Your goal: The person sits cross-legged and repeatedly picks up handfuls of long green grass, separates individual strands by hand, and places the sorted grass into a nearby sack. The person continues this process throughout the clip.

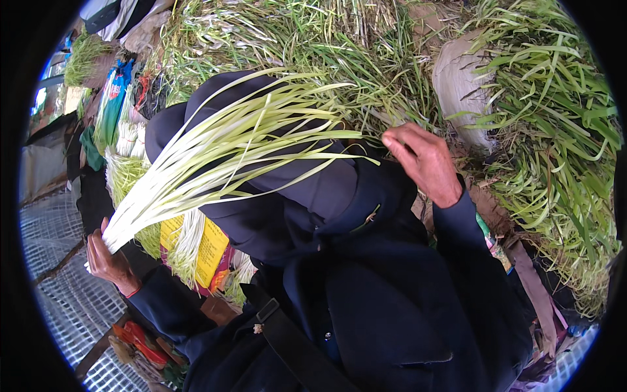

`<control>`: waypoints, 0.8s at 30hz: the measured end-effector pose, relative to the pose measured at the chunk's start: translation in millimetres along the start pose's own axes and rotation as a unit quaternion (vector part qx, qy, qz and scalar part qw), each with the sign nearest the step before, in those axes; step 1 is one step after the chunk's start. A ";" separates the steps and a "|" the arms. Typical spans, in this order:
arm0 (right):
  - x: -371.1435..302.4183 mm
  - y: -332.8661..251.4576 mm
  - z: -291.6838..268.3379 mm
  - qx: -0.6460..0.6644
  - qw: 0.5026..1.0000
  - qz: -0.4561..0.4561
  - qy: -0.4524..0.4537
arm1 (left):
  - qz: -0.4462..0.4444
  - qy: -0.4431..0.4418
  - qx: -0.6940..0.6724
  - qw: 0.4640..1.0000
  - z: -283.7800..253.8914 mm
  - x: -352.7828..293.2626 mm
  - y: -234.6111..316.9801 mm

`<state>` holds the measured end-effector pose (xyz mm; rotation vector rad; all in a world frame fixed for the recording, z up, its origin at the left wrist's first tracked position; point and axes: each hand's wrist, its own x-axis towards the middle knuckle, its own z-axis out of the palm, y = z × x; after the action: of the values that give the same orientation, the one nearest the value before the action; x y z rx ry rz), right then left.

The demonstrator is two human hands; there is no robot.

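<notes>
My left hand [110, 260] is wrapped round the white stem end of a bunch of yellow chives [215, 157]. From that grip the pale yellow-green leaves fan out over my dark-clothed lap, their tips toward the right. Just past the tips is my right hand [424, 160], its fingers curled and thumb pressed in. Whatever it may pinch is too small to make out; a few thin leaf ends lie close to its fingertips.
A heap of loose green leaves and trimmings [313, 52] spreads in front of me. More long green leaves [555, 124] pile up at the right, beside a white sack [460, 88]. Tied bunches [130, 140] and a yellow printed sheet [212, 251] lie to the left.
</notes>
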<state>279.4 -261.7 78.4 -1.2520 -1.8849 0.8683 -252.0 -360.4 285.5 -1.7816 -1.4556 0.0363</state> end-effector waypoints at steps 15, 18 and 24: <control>33.3 -49.4 47.1 -0.042 0.977 -0.210 0.020 | -0.002 0.018 0.019 1.000 -3.6 0.2 -0.4; 30.4 -49.9 57.5 0.050 0.987 -0.140 0.058 | 0.018 0.027 0.009 0.999 -0.9 -1.7 0.3; 29.3 -1.8 36.3 0.170 0.964 0.178 0.099 | 0.014 0.027 0.006 1.000 0.4 -9.3 -6.4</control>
<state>239.9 -240.1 66.1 -1.4179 -1.3052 1.1507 -260.4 -367.9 284.8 -1.7800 -1.3897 0.0095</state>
